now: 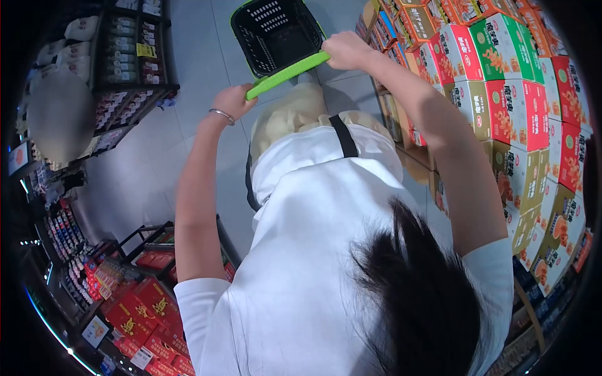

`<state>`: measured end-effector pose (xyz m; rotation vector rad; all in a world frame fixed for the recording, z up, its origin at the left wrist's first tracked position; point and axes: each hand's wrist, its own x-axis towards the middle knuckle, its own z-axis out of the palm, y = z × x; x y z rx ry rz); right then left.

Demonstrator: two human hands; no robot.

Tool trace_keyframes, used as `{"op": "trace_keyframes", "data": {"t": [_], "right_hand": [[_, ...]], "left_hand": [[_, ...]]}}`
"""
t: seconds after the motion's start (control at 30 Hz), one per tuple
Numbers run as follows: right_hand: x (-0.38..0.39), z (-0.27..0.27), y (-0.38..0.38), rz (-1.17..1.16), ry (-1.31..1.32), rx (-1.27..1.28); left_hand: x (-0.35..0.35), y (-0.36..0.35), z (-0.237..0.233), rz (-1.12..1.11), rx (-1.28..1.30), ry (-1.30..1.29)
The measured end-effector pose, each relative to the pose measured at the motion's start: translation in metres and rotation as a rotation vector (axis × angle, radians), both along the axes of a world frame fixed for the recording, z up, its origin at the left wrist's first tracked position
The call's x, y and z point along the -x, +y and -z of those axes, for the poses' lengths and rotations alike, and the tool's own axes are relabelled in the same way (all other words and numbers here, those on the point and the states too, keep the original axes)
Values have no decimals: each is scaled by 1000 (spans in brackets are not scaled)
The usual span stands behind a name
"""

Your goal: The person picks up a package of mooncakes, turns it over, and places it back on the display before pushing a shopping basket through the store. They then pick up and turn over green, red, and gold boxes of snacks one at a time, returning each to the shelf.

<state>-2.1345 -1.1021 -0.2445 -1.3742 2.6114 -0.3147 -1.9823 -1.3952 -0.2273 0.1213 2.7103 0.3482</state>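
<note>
Both hands hold the bright green push handle point(288, 76) of a shopping cart. My left hand point(232, 102), with a silver bracelet at the wrist, is closed around the handle's left end. At the right end, my right hand point(347, 50) grips the same bar, a little farther forward, so the handle slants across the view. Beyond it lies the cart's black slotted basket point(251, 47) with a green rim. The fingers' undersides are hidden from above.
Stacked red, green and gold snack boxes point(517, 116) line the right side closely. A dark shelf rack point(125, 62) with packaged goods stands on the left. Red gift boxes point(147, 313) are at lower left. Grey floor tiles point(144, 166) run between the displays.
</note>
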Motion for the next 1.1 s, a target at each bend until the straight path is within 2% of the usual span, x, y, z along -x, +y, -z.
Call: {"op": "trace_keyframes", "data": {"t": [0.1, 0.27, 0.5, 0.6, 0.67, 0.7, 0.77, 0.8, 0.9, 1.0, 1.07, 1.1], "right_hand": [[14, 4, -4, 48, -35, -82], [40, 11, -16, 169, -67, -253], [74, 22, -49, 224, -13, -207], [101, 18, -62, 238, 12, -109], [123, 9, -73, 218, 32, -95], [135, 4, -78, 225, 40, -94], [154, -4, -85, 224, -14, -94], [163, -7, -88, 226, -12, -97], [195, -9, -101, 270, -35, 9], [220, -7, -122, 360, 3, 99], [238, -5, -138, 378, 40, 122], [247, -6, -145, 365, 28, 144]], "left_hand": [[11, 7, 12, -79, 70, 24], [51, 3, 42, -7, 246, 112], [101, -29, 43, -145, 260, 64], [137, -47, 24, -225, 157, -7], [170, -64, 11, -143, 59, -323], [184, -70, 4, -136, 60, -314], [206, -81, -8, -52, -235, -505], [217, -86, -12, -48, -237, -503], [250, -101, -19, -92, -482, -585], [278, -120, -24, -112, -586, -610], [299, -133, -29, -89, -541, -634], [309, -144, -30, -181, -582, -735]]}}
